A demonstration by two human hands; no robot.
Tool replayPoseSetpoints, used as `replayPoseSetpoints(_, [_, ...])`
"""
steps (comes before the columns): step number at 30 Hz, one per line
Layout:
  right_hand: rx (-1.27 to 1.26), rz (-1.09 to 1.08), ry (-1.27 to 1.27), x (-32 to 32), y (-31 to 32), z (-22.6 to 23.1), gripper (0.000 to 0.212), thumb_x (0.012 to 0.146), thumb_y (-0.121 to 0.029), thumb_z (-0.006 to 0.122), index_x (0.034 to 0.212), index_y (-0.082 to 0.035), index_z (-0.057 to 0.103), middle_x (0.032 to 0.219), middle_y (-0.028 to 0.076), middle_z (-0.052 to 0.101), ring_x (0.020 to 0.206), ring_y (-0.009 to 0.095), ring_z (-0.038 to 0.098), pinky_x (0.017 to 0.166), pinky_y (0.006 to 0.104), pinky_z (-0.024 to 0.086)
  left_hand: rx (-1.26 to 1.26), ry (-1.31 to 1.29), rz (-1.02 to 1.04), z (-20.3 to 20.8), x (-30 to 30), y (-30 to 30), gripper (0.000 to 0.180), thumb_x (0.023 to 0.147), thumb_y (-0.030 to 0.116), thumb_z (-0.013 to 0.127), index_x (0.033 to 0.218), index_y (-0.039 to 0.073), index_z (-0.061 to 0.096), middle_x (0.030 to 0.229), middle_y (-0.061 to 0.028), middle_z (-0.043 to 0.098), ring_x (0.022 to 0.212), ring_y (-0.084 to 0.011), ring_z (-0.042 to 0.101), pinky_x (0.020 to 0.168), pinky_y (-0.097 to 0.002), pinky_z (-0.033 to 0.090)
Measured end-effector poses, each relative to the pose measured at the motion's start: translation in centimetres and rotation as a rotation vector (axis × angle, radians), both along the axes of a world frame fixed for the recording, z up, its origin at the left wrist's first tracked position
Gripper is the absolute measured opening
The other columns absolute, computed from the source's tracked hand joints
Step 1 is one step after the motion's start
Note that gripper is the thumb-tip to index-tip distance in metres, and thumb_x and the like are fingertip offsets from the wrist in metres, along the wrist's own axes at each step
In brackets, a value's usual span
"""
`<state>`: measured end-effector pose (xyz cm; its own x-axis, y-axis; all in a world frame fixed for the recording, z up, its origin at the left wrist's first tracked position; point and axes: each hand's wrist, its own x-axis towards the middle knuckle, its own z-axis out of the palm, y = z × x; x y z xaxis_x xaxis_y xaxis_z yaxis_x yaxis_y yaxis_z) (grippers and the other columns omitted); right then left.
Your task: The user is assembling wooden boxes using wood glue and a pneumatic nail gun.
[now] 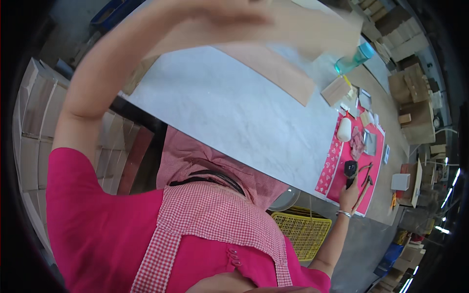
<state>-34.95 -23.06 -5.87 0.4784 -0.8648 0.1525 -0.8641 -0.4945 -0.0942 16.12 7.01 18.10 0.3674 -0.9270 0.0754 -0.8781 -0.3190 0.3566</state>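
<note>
My left arm reaches across the far side of the white marbled table [234,112], and my left hand [239,12] is smeared by motion, so its fingers cannot be made out. Beneath and beside it is a blurred tan board [293,31]; whether the hand holds it is unclear. A flat tan strip [278,75] lies on the tabletop below. At the right end, my right hand [349,196] is closed around the handle of a black handheld tool [350,168] over a pink mat [334,188]. A brown cord or rod-like piece [364,188] lies beside that hand.
A teal bottle [351,61], a white bottle [344,130], a crumpled pink cloth [357,144] and a metal tray [370,142] stand or lie at the table's right. Below the edge is a yellow crate [303,232]. Stacked pale boxes [34,127] fill the left.
</note>
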Motion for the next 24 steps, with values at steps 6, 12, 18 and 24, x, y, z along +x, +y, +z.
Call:
replayPoseSetpoints(6, [0.019,-0.067,0.047,3.6,2.6,0.2,0.05,0.08,-0.015,0.071,0.125,0.001,0.055,0.103,0.026,0.066,0.097,0.043,0.063,0.079,0.0488,0.051,-0.745,1.375,-0.725,4.7,3.8,1.0,0.048,0.089,0.04,0.068,0.112,-0.001,0.061,0.101,-0.0091,0.069,0.09,-0.0193,0.066,0.083,-0.0302,0.053])
replayPoseSetpoints(12, [-0.059,0.079,-0.31,7.2,-2.1,1.2,0.037,0.084,-0.023,0.071,0.109,0.004,0.064,0.093,0.021,0.066,0.082,0.033,0.064,0.072,0.0424,0.05,-0.996,1.128,0.53,-10.7,-4.2,5.9,0.036,0.1,0.025,0.052,0.127,0.001,0.047,0.12,-0.0086,0.061,0.106,-0.0178,0.062,0.085,-0.0345,0.053])
replayPoseSetpoints(18, [0.114,0.151,-0.7,23.3,-8.5,-2.3,0.052,0.083,-0.028,0.074,0.117,0.008,0.06,0.095,0.015,0.069,0.078,0.023,0.068,0.07,0.0314,0.052,-1.038,1.444,0.868,-22.6,-7.7,10.2,0.036,0.101,0.026,0.052,0.128,0.003,0.045,0.123,-0.0082,0.058,0.11,-0.02,0.06,0.086,-0.0366,0.054])
replayPoseSetpoints(24, [0.141,-0.088,-0.64,29.0,-13.7,-7.2,0.055,0.08,-0.027,0.076,0.119,0.008,0.058,0.096,0.017,0.069,0.073,0.02,0.068,0.067,0.0295,0.053,-0.884,1.505,0.894,-23.6,-7.9,12.3,0.036,0.1,0.03,0.052,0.125,0.004,0.048,0.119,-0.0078,0.06,0.102,-0.0204,0.064,0.081,-0.0346,0.055])
